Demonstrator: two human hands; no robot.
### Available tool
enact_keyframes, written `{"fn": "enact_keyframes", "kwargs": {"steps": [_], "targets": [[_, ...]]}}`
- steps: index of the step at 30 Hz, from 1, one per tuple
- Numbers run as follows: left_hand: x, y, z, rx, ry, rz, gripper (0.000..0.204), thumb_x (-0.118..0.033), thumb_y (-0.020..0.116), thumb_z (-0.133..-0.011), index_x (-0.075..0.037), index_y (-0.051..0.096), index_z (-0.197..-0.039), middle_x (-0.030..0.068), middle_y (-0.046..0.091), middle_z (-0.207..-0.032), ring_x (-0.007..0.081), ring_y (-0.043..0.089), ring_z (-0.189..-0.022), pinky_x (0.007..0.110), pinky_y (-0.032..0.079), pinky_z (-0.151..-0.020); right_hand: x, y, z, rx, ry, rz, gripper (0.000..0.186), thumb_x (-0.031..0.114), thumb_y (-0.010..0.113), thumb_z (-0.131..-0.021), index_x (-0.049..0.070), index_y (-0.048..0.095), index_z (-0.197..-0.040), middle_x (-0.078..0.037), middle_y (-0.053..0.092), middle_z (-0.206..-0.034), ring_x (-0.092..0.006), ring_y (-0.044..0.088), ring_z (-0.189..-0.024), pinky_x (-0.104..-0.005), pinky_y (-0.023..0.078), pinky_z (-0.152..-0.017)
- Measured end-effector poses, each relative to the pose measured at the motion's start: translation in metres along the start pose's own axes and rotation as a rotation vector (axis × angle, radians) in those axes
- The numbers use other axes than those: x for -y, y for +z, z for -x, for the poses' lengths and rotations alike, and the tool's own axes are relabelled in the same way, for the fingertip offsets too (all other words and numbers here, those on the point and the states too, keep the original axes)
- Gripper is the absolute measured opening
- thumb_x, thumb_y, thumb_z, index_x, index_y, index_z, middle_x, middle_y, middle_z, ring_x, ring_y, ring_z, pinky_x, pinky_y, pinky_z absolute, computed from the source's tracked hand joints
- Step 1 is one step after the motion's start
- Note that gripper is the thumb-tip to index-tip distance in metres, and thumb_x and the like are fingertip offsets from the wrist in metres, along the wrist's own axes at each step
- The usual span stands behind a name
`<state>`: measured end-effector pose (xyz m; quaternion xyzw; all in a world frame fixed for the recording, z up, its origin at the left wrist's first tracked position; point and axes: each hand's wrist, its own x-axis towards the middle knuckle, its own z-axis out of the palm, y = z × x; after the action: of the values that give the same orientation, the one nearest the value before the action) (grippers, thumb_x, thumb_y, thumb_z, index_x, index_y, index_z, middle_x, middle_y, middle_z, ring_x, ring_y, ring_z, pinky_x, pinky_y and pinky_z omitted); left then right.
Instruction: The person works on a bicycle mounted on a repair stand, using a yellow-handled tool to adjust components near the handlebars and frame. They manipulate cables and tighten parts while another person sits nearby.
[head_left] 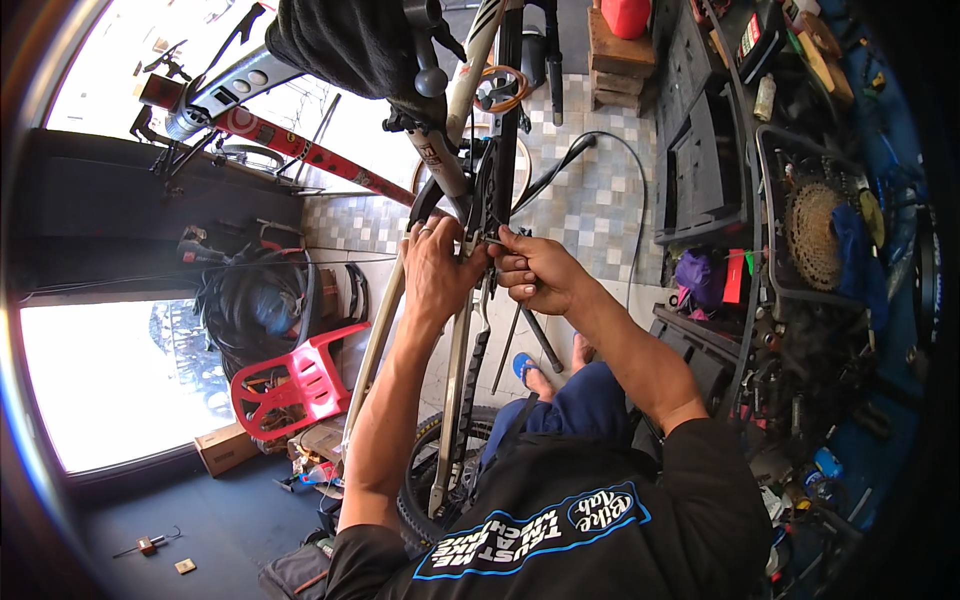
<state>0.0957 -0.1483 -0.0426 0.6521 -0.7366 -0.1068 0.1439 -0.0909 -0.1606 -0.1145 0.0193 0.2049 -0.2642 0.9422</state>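
A bicycle frame (pixel 458 365) with pale stays hangs in front of me. My left hand (pixel 432 262), with a ring on one finger, curls over the frame where the stays meet the main tubes. Its thumb points in toward my other hand. Close beside it, my right hand (pixel 540 272) is closed, thumb pressed on curled fingers, against the dark parts at that joint. Whatever sits in its pinch is too small and covered to make out. A dark cloth (pixel 325 45) drapes over the clamp area above.
A red repair-stand arm (pixel 315 155) runs in from the upper left. A pink plastic chair (pixel 305 385) stands left, by coiled black tyres (pixel 245 310). On the right, a black tray (pixel 775 150) holds a large cassette (pixel 815 235) beside dark drawers (pixel 700 150). A wheel (pixel 420 480) lies below.
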Motion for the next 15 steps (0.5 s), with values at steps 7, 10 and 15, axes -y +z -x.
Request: {"fn": "enact_keyframes", "kwargs": {"steps": [7, 10, 15], "targets": [[0.010, -0.021, -0.013, 0.199, 0.008, 0.082, 0.051, -0.047, 0.086, -0.086, 0.001, 0.072, -0.097, 0.0199, 0.071, -0.093, 0.0383, 0.069, -0.092, 0.048, 0.054, -0.085, 0.005, -0.005, 0.032, -0.068, -0.166, 0.245, 0.036, 0.039, 0.055, -0.113, 0.005, 0.063, -0.104, 0.008, 0.036, -0.064, -0.0043, 0.036, -0.050, -0.0221, 0.032, -0.042], [0.022, -0.046, -0.024, 0.353, -0.098, 0.194, 0.043, -0.039, 0.077, -0.098, 0.002, 0.075, -0.112, 0.0139, 0.075, -0.086, 0.0176, 0.067, -0.077, 0.036, 0.054, -0.073, 0.002, -0.005, 0.059, -0.117, -0.283, 0.211, 0.037, 0.040, 0.054, -0.113, 0.005, 0.063, -0.104, 0.007, 0.036, -0.066, -0.0050, 0.035, -0.051, -0.0219, 0.030, -0.042], [-0.017, -0.103, -0.022, 0.279, 0.060, 0.343, 0.029, -0.028, 0.071, -0.103, -0.001, 0.074, -0.112, 0.0029, 0.065, -0.077, 0.0085, 0.049, -0.072, 0.032, 0.043, -0.064, -0.021, 0.007, 0.102, -0.043, -0.609, -0.081, 0.028, 0.033, 0.055, -0.111, 0.008, 0.064, -0.102, 0.006, 0.036, -0.065, -0.0075, 0.037, -0.055, -0.0276, 0.038, -0.053]]}}
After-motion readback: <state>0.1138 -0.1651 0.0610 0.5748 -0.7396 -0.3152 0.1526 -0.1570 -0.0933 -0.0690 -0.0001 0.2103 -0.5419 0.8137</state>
